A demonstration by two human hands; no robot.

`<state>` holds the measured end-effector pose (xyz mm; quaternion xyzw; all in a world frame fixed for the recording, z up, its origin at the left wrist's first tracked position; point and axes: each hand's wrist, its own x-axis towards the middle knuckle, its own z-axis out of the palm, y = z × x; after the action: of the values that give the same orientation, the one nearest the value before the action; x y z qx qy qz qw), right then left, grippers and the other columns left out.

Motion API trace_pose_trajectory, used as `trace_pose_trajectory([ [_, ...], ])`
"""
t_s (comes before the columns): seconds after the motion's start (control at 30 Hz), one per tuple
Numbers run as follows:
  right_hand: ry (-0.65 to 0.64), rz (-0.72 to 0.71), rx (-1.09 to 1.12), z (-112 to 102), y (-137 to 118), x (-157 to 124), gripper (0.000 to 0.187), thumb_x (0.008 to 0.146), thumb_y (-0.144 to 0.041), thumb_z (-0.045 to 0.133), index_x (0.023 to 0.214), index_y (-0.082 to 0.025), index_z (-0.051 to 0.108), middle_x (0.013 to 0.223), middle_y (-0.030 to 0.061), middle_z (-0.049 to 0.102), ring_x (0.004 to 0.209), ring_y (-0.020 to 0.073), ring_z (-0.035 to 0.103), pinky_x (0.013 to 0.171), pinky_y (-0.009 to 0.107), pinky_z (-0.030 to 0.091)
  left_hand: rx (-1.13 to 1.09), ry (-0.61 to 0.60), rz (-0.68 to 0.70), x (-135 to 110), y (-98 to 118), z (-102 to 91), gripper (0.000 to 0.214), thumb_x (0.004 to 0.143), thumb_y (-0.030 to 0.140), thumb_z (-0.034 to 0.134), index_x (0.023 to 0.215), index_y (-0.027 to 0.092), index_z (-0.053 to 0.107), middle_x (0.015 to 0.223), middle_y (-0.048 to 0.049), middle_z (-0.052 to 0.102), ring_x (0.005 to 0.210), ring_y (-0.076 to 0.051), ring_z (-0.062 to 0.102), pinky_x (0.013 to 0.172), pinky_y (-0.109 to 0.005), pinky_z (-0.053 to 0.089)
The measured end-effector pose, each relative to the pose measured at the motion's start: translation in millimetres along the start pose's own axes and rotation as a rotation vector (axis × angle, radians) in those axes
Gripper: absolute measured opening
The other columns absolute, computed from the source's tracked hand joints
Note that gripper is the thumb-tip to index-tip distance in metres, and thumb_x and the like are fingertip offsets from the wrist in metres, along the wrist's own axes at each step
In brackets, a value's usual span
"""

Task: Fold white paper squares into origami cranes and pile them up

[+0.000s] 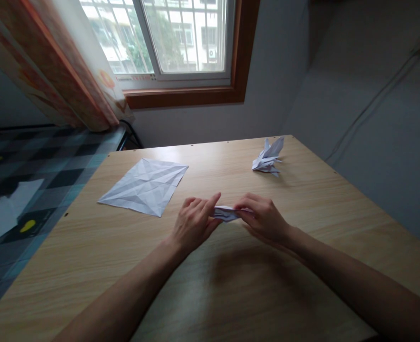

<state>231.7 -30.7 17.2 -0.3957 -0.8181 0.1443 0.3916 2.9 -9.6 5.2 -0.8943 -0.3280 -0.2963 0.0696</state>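
Note:
My left hand (195, 222) and my right hand (263, 217) meet over the middle of a light wooden table (231, 285). Between them is a small folded piece of white paper (226, 213), pinched at each end by the fingertips of both hands. My left index finger sticks up over the paper's left end. A creased white paper square (144, 186) lies flat to the left, a short way beyond my left hand. A finished folded white paper figure (267, 158) rests near the table's far right corner.
A bed with a checked cover (24, 171) stands along the table's left side, with white sheets (3, 213) on it. A window (174, 38) and a curtain (63, 61) are behind the table. A grey wall (373, 118) runs along the right.

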Motion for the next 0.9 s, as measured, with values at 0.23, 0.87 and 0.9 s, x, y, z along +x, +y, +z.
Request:
trace_pose_trajectory([
  [0.23,0.14,-0.464,-0.36,6,1,-8,0.01,0.088,-0.012,0.057,0.084,-0.019,0.063,0.102,0.0101,0.07,0.091,0.0203,0.062,0.081,0.034,0.049,0.062,0.006,0.133,-2,0,-2.9,0.014,0.095,0.021,0.05,0.104,0.016,0.06,0.088,-0.0048,0.07,0.077,-0.017,0.062,0.073,-0.031,0.043],
  [0.87,-0.148,-0.45,-0.447,15,11,-11,0.019,0.096,-0.012,0.044,0.09,-0.016,0.061,0.085,0.0069,0.071,0.078,0.0168,0.065,0.072,0.029,0.047,0.099,-0.134,0.342,-3,-4,-1.3,0.013,0.095,0.017,0.047,0.098,0.017,0.059,0.081,-0.0028,0.068,0.074,-0.016,0.063,0.069,-0.03,0.045],
  [0.9,-0.136,-0.457,-0.457,15,11,-11,0.02,0.097,-0.012,0.043,0.091,-0.016,0.062,0.084,0.0065,0.071,0.076,0.0162,0.065,0.071,0.029,0.047,0.094,-0.138,0.331,-4,-4,-0.8,0.013,0.095,0.017,0.046,0.095,0.017,0.058,0.079,-0.0025,0.067,0.074,-0.015,0.063,0.068,-0.029,0.045],
])
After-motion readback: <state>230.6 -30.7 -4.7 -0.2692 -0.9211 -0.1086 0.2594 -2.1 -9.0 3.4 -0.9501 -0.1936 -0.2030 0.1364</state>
